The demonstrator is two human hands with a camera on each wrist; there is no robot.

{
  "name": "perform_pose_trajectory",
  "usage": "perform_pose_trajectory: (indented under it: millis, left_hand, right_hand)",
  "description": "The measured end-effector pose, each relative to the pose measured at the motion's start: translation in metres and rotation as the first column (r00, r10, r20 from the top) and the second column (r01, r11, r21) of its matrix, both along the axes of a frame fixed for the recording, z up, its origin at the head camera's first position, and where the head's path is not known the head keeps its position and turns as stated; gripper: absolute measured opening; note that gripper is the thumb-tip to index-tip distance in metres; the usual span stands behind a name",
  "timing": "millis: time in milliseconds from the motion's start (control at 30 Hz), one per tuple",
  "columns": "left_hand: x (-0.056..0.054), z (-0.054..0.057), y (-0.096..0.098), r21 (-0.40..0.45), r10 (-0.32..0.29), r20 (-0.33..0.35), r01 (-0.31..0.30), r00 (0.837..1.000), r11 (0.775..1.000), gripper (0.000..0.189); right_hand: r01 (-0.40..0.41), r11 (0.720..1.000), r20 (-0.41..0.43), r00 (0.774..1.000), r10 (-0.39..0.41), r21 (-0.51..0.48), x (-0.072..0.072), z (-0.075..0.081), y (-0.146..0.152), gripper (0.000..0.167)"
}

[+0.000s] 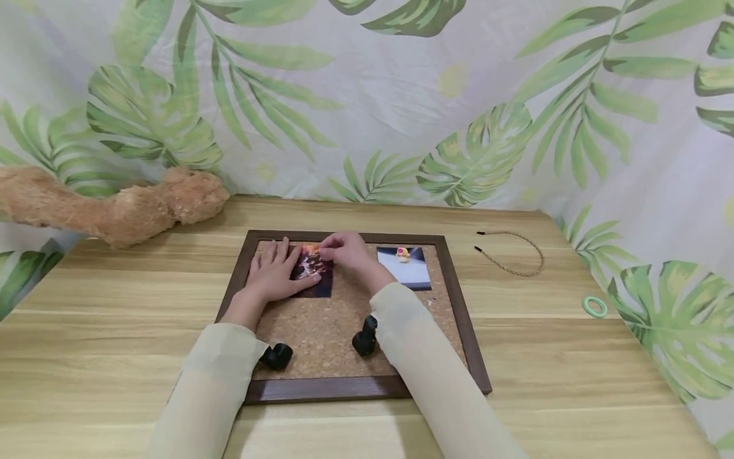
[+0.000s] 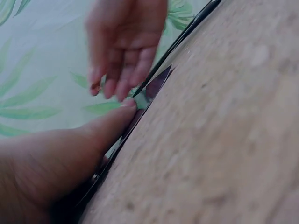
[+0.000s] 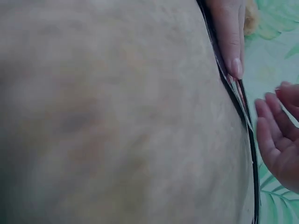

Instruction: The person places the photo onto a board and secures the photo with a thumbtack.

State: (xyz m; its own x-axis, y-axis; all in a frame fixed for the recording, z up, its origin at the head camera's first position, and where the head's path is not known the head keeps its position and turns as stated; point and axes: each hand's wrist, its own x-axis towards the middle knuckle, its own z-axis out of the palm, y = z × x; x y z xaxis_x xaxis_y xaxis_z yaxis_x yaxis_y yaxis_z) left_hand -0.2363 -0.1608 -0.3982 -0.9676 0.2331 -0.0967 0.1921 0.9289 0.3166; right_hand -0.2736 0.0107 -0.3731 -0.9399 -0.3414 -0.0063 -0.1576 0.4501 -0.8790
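Note:
A corkboard (image 1: 321, 331) in a dark brown frame lies on the table. Fingers spread, my left hand (image 1: 272, 274) rests on a dark photo (image 1: 315, 290) with orange and white parts, at the board's upper left. Its thumb (image 2: 114, 123) touches the photo's surface. My right hand (image 1: 346, 250) is over the photo's upper right corner. Between its thumb and forefinger is a tiny reddish thing (image 2: 96, 87), seemingly a small pin, mostly hidden by the fingertips. In the right wrist view, the right hand (image 3: 282, 144) stands apart from the board. A second photo (image 1: 404, 271) lies at the upper right.
A beaded headband (image 1: 530, 247) and a green ring (image 1: 594, 306) lie right of the board. Fluffy orange-brown material (image 1: 137, 204) stretches along the back left. Black wrist-worn devices (image 1: 364, 338) sit close above the cork. Behind the table hangs leaf-patterned cloth (image 1: 378, 95).

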Motion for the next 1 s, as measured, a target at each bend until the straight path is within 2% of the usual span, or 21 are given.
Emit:
perform_pose_trajectory:
  millis: [100,267,433,667,833,1000]
  left_hand:
    - [0.003,0.002,0.0,-0.01,0.014,0.01,-0.014,1.0,1.0,0.089]
    - [0.005,0.002,0.0,-0.018,0.029,0.011,-0.029,1.0,0.999,0.087]
    - [0.004,0.001,0.004,-0.018,0.023,0.019,-0.023,1.0,1.0,0.087]
    - [0.003,0.002,0.005,-0.019,0.027,0.026,-0.027,0.999,0.999,0.086]
    - [0.004,0.001,0.006,-0.027,0.029,0.026,-0.029,0.999,0.999,0.087]
    - [0.004,0.004,0.006,-0.028,0.028,0.027,-0.027,0.999,0.999,0.085]
  right_hand:
    - [0.059,0.997,-0.017,0.998,-0.059,-0.041,-0.007,0.001,-0.01,0.01]
    - [0.116,0.99,0.031,0.993,-0.114,-0.08,-0.013,-0.003,-0.024,0.009]
    - [0.147,0.989,0.037,0.989,-0.146,-0.029,-0.016,-0.012,-0.028,0.008]
    - [0.205,0.973,-0.053,0.978,-0.2,0.108,-0.018,-0.023,-0.03,0.009]
    - [0.22,0.961,-0.089,0.974,-0.208,0.169,-0.019,-0.026,-0.031,0.01]
    - [0.204,0.961,-0.076,0.978,-0.193,0.188,-0.019,-0.025,-0.032,0.009]
